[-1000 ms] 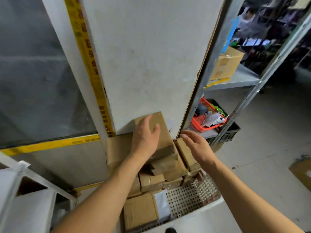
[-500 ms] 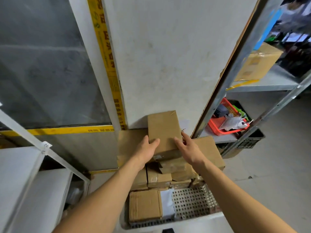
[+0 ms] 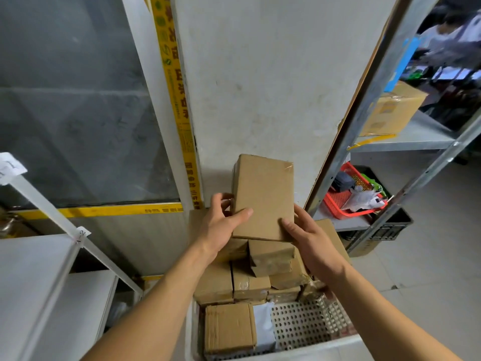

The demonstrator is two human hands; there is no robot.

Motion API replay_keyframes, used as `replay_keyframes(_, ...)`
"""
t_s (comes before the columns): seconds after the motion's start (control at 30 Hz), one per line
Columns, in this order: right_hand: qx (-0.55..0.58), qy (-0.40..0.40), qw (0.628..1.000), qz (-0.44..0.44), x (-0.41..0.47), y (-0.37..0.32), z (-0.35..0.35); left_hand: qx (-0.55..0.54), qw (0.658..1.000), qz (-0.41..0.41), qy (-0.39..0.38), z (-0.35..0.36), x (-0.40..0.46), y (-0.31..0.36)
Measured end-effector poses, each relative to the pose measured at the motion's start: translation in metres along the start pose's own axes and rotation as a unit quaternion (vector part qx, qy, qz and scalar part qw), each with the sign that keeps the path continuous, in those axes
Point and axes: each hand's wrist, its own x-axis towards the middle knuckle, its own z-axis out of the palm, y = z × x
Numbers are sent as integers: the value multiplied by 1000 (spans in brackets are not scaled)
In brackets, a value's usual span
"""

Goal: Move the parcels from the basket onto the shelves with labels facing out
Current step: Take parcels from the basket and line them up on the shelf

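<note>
Holding the brown cardboard parcel (image 3: pixel 263 198) above the stacked parcels in the white perforated basket (image 3: pixel 299 321), I grip its near end with both hands: my left hand (image 3: pixel 221 227) wraps the left edge with the thumb on top, and my right hand (image 3: pixel 309 238) clasps the near right corner. The parcel's long axis points away from me toward the wall, and the face turned up shows no label. I judge the white shelves (image 3: pixel 33 269) on my left the nearer placement.
</note>
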Motion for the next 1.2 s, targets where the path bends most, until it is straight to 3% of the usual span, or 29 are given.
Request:
replay_keyframes(0.17,-1,-2,999,35,-8,-8,17,-20,999,36,2,-2,-15,2)
replay_keyframes(0.23,-84,32,996,16,-9,-17,26,53,994,69,73,-2,-20,-2)
replay_keyframes(0.33,-196,118,973,-22,-10,-26,44,220,952,138,159,9,-31,-3)
replay_keyframes(0.43,-76,41,996,-5,-16,-28,63,331,901,210,185,24,-45,2)
replay_keyframes(0.5,9,-9,1000,-9,-17,-34,65,338,887,263,171,28,-49,-2)
replay_keyframes(0.63,92,-32,995,-23,-18,-40,56,266,914,288,99,32,-59,-3)
replay_keyframes(0.73,76,-17,997,-8,-17,-32,56,228,927,291,68,32,-60,-3)
replay_keyframes(0.97,15,20,997,69,-4,-20,31,103,975,152,-122,17,-70,7)
replay_keyframes(1.03,19,9,997,69,-2,-15,26,63,984,136,-99,15,-67,10)
replay_keyframes(1.13,39,-40,997,49,0,-13,19,100,986,122,52,4,-53,13)
replay_keyframes(1.2,46,-67,996,40,2,-15,16,77,993,74,45,-7,-45,15)
